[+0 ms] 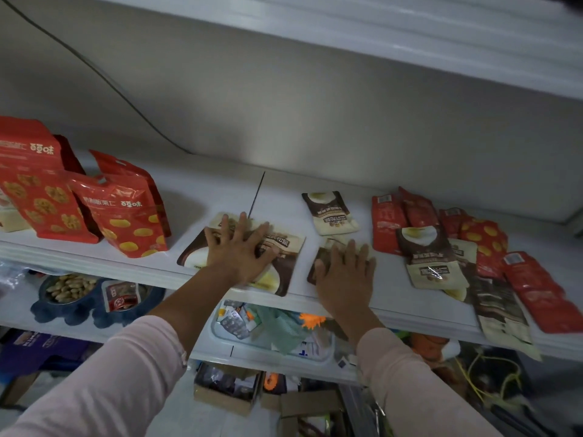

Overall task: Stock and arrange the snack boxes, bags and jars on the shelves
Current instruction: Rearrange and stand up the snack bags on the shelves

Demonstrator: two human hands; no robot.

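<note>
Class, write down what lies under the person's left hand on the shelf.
Under the spread left hand lies a large, flat brown-and-cream snack pouch on the white shelf. The hand covers the middle of its label, and whether anything lies beneath the pouch is hidden.

Bare shelf [217,187] far centre, open for reach; upright red bags [120,216] blocking left; heaped flat pouches [426,247] crowding right; upper shelf [378,36] close overhead.

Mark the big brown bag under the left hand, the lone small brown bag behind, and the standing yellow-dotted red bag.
big brown bag [288,250], head view, bare right corner
lone small brown bag [329,212], head view, middle
standing yellow-dotted red bag [126,219], head view, middle
</note>
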